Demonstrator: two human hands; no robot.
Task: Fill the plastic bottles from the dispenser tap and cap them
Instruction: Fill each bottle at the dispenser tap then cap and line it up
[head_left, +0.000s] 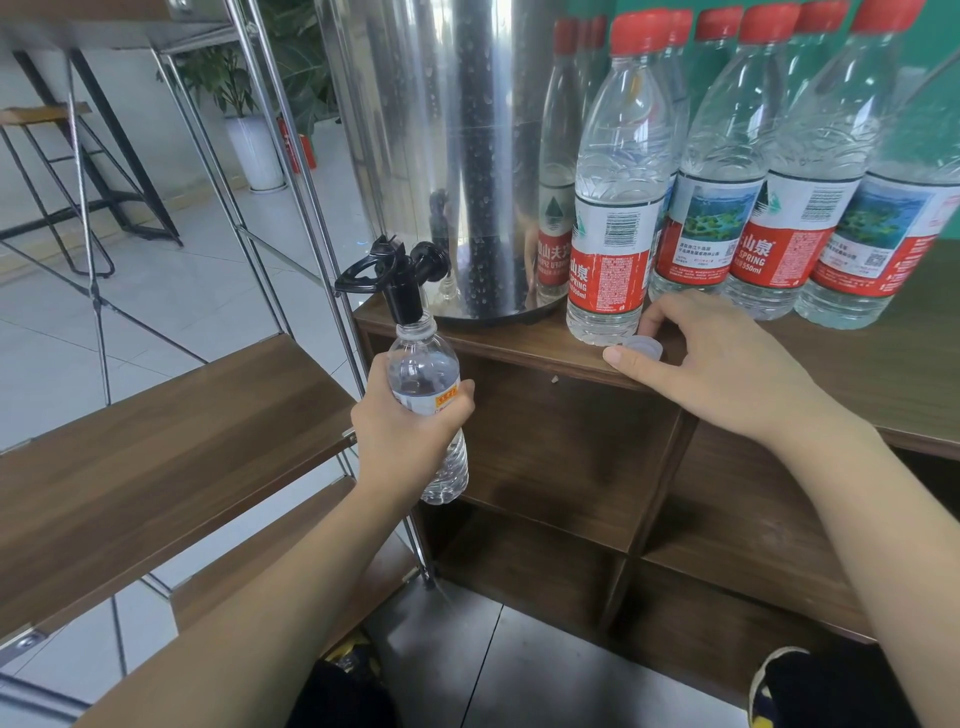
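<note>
So a dark wood cabinet top (545, 345) is seen here, with open cubbies (561, 447) underneath and a pale tiled floor (171, 291) off to the left. A metal-framed shelf rack (171, 431) is parked just beside the cabinet's left edge, so only a narrow gap is left there. The steel dispenser (452, 156) is set at the top's front left corner, with its black tap (400, 280) sticking out past the edge. A small clear bottle (428, 410), uncapped and partly filled, is gripped by the left hand (410, 431) with its mouth right under the spout. A row of red-capped bottles (727, 171) is lined up to the right of the dispenser. Near the front edge a translucent cap (643, 347) is pinched by the right hand (711, 364), just beside the nearest bottle's base
</note>
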